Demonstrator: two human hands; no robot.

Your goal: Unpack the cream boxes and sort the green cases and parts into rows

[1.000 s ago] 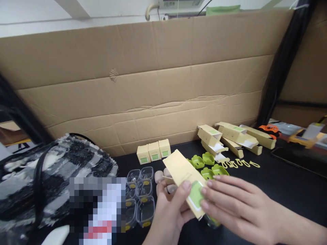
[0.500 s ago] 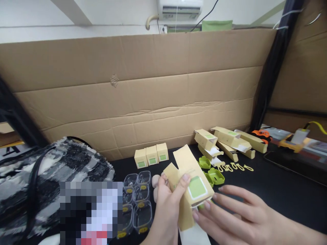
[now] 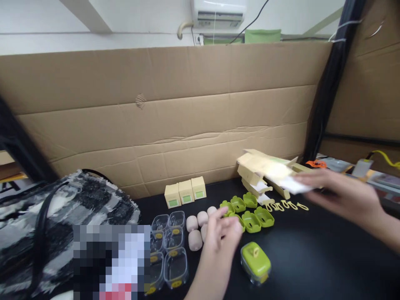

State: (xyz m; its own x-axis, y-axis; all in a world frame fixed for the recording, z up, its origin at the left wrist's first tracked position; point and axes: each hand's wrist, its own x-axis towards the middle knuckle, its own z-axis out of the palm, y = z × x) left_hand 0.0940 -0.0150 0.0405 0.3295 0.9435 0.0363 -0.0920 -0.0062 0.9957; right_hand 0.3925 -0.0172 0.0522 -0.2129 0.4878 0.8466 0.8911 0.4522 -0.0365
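My right hand [image 3: 345,198], blurred by motion, grips the white end of an open cream carton [image 3: 265,164] at the back right, above other open cartons. My left hand [image 3: 223,231] is empty, its fingers loosely bent and apart. It hovers by several pale pink rounded pieces [image 3: 195,240] and partly hides them. Just behind it lie several green flower-edged caps [image 3: 251,221]. To its right, a small clear box with a green lid [image 3: 256,259] stands on the black table [image 3: 300,258]; a yellow loop shows on the lid.
Clear open cups [image 3: 175,266] stand in rows on the left, beside a shaggy grey-and-black bag [image 3: 103,200]. Three closed cream boxes [image 3: 186,192] sit near the cardboard wall [image 3: 187,108]. Several yellow loops [image 3: 286,205] lie in front of the open cartons [image 3: 250,175].
The cream carton has left my left hand and moved back and right in my right hand. My left hand now holds nothing, and the green-lidded box has come into view on the table.
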